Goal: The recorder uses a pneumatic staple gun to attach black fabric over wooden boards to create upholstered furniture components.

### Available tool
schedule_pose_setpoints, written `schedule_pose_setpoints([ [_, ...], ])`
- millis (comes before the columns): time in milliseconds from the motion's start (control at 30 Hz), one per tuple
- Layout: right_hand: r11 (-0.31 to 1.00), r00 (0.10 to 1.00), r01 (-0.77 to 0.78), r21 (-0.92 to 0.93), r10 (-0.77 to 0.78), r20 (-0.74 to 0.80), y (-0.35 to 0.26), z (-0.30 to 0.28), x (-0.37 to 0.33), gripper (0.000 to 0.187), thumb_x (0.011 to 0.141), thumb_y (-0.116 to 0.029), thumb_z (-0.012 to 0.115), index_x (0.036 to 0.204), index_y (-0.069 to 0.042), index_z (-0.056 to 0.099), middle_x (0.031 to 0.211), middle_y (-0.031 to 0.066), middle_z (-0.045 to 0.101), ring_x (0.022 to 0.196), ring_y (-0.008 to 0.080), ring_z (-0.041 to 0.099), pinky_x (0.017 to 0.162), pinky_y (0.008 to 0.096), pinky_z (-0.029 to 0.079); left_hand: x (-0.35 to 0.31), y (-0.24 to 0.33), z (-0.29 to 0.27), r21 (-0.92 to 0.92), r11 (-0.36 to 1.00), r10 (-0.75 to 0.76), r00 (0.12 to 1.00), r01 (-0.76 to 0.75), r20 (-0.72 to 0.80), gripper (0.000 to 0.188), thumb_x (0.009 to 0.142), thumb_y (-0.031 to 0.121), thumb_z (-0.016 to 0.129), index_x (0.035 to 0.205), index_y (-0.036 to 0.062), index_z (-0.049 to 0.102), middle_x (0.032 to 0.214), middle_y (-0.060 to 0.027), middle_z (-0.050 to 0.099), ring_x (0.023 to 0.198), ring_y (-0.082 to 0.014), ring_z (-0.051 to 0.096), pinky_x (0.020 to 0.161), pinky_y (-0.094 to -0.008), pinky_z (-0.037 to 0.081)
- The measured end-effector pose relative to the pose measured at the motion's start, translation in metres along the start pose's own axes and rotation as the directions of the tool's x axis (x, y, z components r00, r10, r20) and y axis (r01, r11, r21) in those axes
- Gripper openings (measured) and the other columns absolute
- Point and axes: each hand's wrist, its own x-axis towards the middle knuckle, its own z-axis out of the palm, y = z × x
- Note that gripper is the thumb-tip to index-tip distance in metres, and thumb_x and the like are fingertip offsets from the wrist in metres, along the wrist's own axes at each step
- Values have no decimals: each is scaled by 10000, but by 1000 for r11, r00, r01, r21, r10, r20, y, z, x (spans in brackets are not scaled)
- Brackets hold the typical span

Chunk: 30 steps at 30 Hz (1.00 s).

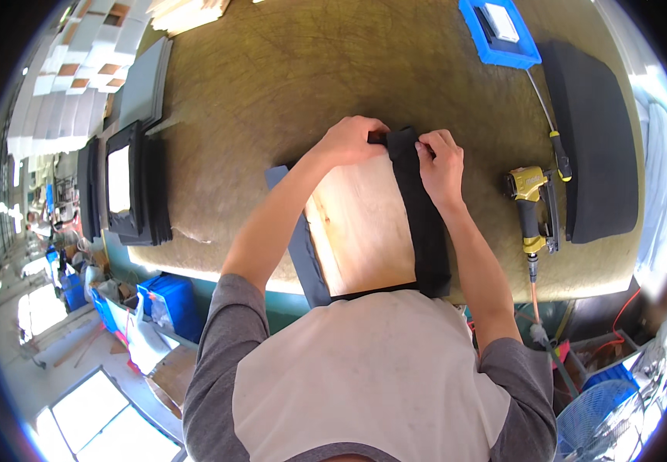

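A pale wooden board (366,223) lies in front of me, its near end against my shirt. Black fabric (426,239) is folded over its right side and borders its left and near edges. At the far right corner my left hand (352,140) is closed on the folded fabric, partly hiding the far edge. My right hand (442,163) pinches the same fabric just right of that corner, its fingertips bent inward. To the right, apart from my hands, a yellow and black staple gun (529,208) rests on the table with a hose at its lower end.
On the brown tabletop (310,69), a screwdriver (560,154) lies beside a dark padded slab (599,146). A blue tray (510,54) holds small items at the far right. Black panels (137,185) and grey sheets (145,85) are stacked left. A fan (599,420) stands below right.
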Motion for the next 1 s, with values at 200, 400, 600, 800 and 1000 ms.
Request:
schedule_pose_setpoints([
  [200, 993, 996, 77, -85, -82, -47, -1, 1, -7, 122, 832, -4, 701, 932, -75, 698, 958, 56, 646, 902, 266, 634, 848, 411, 457, 34, 3, 21, -101, 986, 132, 991, -132, -10, 196, 851, 131, 729, 1034, 66, 753, 983, -124, 727, 881, -323, 705, 785, -393, 553],
  [400, 944, 971, 239, -226, -232, 56, -7, -9, -22, 231, 743, 19, 690, 956, -67, 709, 1097, 76, 613, 1005, 280, 607, 890, 430, 456, 0, 15, 55, -69, 925, 334, 885, -374, -325, 139, 822, 74, 730, 960, 65, 744, 906, -81, 679, 797, -297, 678, 669, -389, 543],
  [600, 958, 962, 271, -93, -266, 63, -2, -15, -29, 243, 670, 38, 685, 898, -49, 688, 1092, 93, 625, 1018, 301, 612, 928, 458, 458, -24, 18, 88, 138, 875, 467, 737, -464, -489, 195, 783, 21, 746, 977, 40, 741, 831, -48, 620, 705, -256, 628, 588, -373, 512],
  [800, 977, 985, 165, -132, -171, -33, -14, -69, -44, 292, 704, 92, 656, 960, -38, 711, 1150, 145, 647, 1056, 350, 615, 903, 458, 503, -46, 27, 88, 350, 856, 486, 824, -381, -292, 392, 839, 206, 748, 1186, 31, 696, 907, -34, 540, 842, -226, 558, 726, -379, 461],
  [1000, 668, 945, -287, -687, 315, -89, 20, -178, -74, 784, 797, -28, 699, 1519, 0, 396, 1327, 257, 510, 1198, 449, 528, 1004, 504, 446, -56, 25, 103, 371, 869, 459, 811, -326, -364, 488, 864, 292, 747, 1275, 42, 666, 950, -25, 515, 887, -231, 513, 764, -384, 425],
])
